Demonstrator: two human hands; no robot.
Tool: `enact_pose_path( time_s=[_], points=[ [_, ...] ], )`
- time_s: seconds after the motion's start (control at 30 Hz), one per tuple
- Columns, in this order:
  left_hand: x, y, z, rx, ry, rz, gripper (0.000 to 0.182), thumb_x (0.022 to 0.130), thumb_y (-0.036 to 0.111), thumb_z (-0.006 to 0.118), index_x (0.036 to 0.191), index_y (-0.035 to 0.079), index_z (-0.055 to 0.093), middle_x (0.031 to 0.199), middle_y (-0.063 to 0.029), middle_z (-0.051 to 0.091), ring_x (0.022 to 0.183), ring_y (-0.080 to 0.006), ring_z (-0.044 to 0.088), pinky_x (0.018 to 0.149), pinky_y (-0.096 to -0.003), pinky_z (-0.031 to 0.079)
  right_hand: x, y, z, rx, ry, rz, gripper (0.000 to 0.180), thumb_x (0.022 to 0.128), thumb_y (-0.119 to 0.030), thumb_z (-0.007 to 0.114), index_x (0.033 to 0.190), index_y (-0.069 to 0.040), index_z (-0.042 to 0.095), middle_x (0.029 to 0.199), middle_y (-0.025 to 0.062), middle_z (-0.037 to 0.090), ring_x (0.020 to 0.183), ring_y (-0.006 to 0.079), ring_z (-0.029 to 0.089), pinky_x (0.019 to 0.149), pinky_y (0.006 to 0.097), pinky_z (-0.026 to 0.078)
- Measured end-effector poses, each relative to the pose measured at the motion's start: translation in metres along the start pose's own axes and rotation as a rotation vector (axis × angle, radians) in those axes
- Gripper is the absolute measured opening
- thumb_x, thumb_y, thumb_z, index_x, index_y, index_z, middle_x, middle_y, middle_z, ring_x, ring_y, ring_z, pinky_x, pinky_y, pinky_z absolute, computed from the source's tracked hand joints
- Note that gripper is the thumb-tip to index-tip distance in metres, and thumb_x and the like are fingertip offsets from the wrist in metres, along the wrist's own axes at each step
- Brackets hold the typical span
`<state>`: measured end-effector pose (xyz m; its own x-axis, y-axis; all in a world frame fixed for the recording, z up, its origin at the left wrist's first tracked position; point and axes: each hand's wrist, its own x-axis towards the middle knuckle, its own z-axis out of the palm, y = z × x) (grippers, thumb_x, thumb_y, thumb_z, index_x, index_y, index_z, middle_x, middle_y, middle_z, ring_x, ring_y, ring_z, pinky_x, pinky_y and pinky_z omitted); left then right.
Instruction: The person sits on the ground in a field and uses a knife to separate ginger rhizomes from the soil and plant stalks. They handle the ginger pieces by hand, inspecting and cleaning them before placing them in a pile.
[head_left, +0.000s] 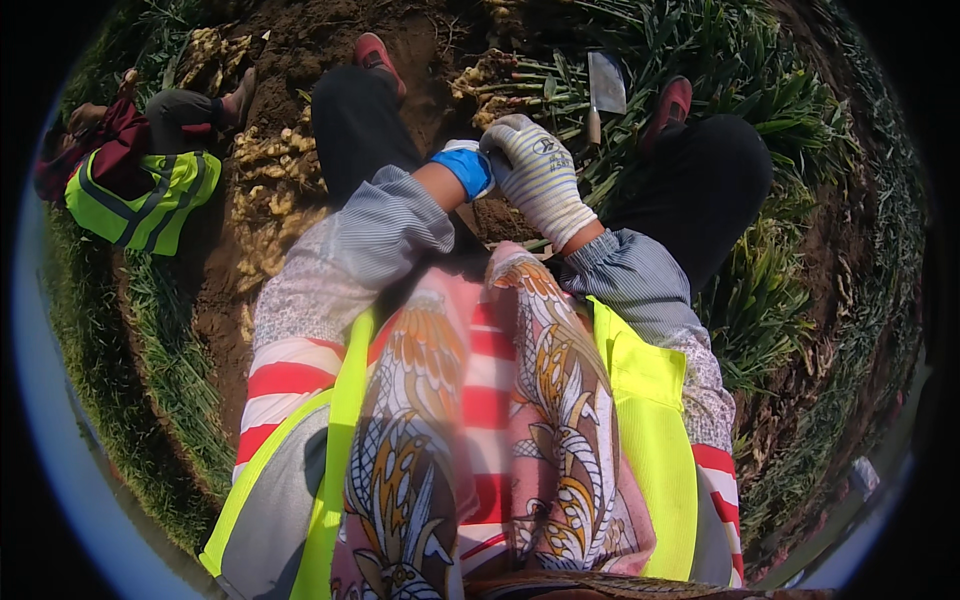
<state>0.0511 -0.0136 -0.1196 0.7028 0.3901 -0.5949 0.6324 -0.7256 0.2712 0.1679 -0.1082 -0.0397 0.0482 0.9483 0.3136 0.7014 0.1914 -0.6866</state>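
Observation:
My left hand (478, 159), bent inward, wears a white glove with a blue band (463, 169) about its wrist. My right hand (531, 163), in a white knit glove with thin stripes, has its fingers curled against it. The two meet between my knees, and whether the fingers grip anything is hidden. Beyond my right hand a cleaver (606, 84) with a wooden handle lies on green stalks. Just past both hands are ginger rhizomes (480, 79) with their stalks attached.
More dug ginger (274, 195) lies in a row on the brown soil to the left. Leafy ginger tops (780, 142) are heaped at the right, around my right shoe (670, 105). Another person in a yellow reflective vest (142, 199) sits at the far left.

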Motion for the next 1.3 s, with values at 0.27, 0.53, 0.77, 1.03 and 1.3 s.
enact_pose_path(
  time_s=[0.27,0.53,0.77,1.03,1.3],
  points=[
    [-0.008,0.007,-0.017,0.052,-0.042,-0.104,0.033,0.076,0.039,0.059,0.098,0.016,0.067,0.103,-0.0101,0.065,0.099,-0.0299,0.06,0.085,-0.0446,0.043,-0.007,-0.008,-0.01,0.019,-0.09,0.108,0.018,0.077,-0.02,0.06,0.091,-0.011,0.068,0.089,0.0118,0.064,0.085,0.0294,0.061,0.075,0.037,0.049],
    [-0.016,0.021,-0.057,0.21,-0.257,-0.223,0.048,0.081,0.046,0.053,0.117,0.014,0.06,0.125,-0.0071,0.056,0.116,-0.0269,0.052,0.1,-0.048,0.032,-0.006,-0.012,-0.013,0.223,-0.174,0.391,0.028,0.077,-0.03,0.061,0.094,-0.01,0.069,0.091,0.0124,0.066,0.084,0.0278,0.064,0.076,0.034,0.05],
    [-0.006,0.022,-0.047,0.216,-0.184,-0.292,0.043,0.082,0.042,0.052,0.11,0.013,0.065,0.12,-0.0085,0.06,0.113,-0.0264,0.055,0.1,-0.0487,0.03,-0.001,-0.022,-0.01,-0.196,-0.17,0.288,0.021,0.075,-0.029,0.059,0.083,-0.011,0.069,0.081,0.0116,0.066,0.076,0.0273,0.064,0.068,0.0376,0.051],
    [-0.015,0.033,-0.045,0.239,-0.165,-0.33,0.05,0.092,0.048,0.035,0.12,0.014,0.06,0.121,-0.0058,0.059,0.12,-0.027,0.049,0.104,-0.0538,0.022,-0.004,-0.005,-0.01,0.378,-0.02,0.554,0.024,0.076,-0.024,0.06,0.083,-0.002,0.066,0.069,0.0125,0.065,0.062,0.0208,0.063,0.06,0.032,0.049],
    [-0.007,0.039,-0.036,0.311,-0.153,-0.235,0.053,0.085,0.054,0.046,0.115,0.015,0.063,0.116,-0.0077,0.062,0.114,-0.0284,0.054,0.103,-0.0557,0.024,-0.008,0.002,0.001,1.035,-0.287,0.908,0.018,0.087,-0.02,0.052,0.092,-0.004,0.059,0.067,0.0002,0.054,0.049,0.0074,0.047,0.047,0.0189,0.041]
  ],
)
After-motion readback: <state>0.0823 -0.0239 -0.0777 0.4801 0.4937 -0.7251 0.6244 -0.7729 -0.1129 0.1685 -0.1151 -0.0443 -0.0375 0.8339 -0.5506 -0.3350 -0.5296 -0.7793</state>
